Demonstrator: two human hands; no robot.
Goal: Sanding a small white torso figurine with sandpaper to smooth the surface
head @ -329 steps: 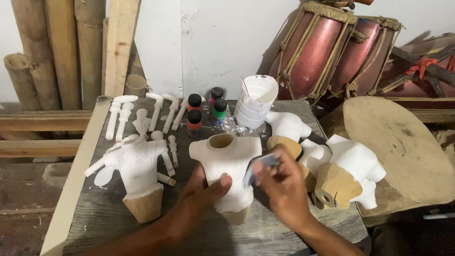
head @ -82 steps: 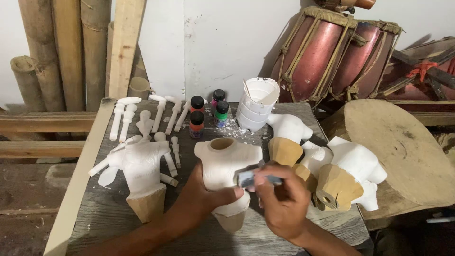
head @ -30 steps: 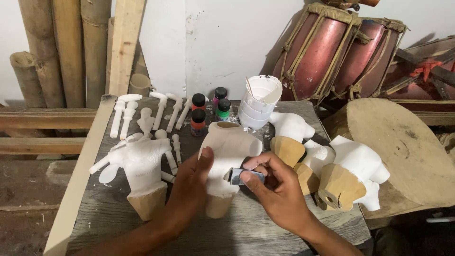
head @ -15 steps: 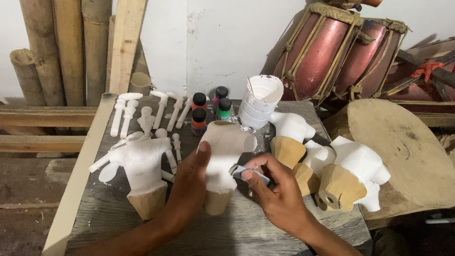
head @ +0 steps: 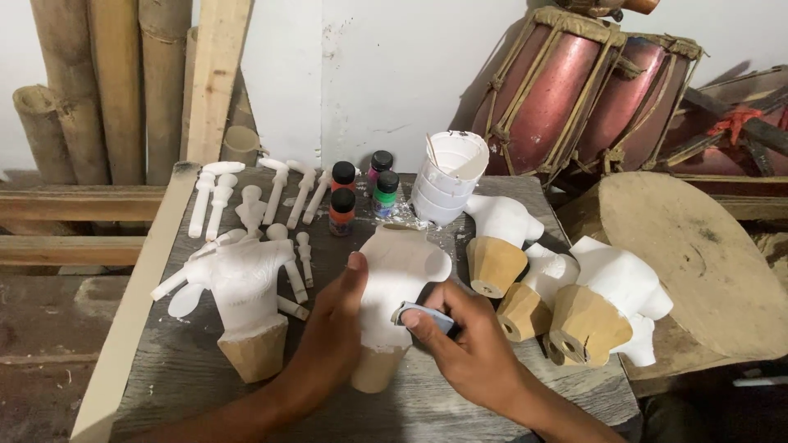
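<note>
From the head camera looking down on the grey plank table (head: 509, 410), the person's left hand (head: 332, 328) is wrapping around the left flank of a white-painted torso carving (head: 394, 283), thumb lying up against its front, fingers closed on it and keeping it upright on its bare wooden base near the table's front edge. The right hand (head: 472, 349) is pressing a small folded piece of sandpaper (head: 427, 316), grey-blue with a pale edge, against the torso's right side, fingertips pinched shut on the pad and the pad touching the white surface. Just left of the held piece, another white torso on a wooden base (head: 246, 308) is standing with thin white limb pieces (head: 287, 271) lying around it. Behind that, a row of white turned pegs (head: 246, 193) is lying across the back left of the table. Small paint bottles (head: 361, 193) with black caps are standing in a cluster near the middle back, and beside them a stack of white plastic cups (head: 447, 176) is leaning, with a thin stick in the top one. To the right, three more white torsos with cone-shaped wooden bases (head: 566, 299) are lying on their sides, touching one another. Beyond the table, bamboo poles (head: 107, 82) are leaning on the wall at left, two reddish drums (head: 574, 90) are resting at right, and a round wooden disc (head: 706, 262) is sitting at the table's right end.
</note>
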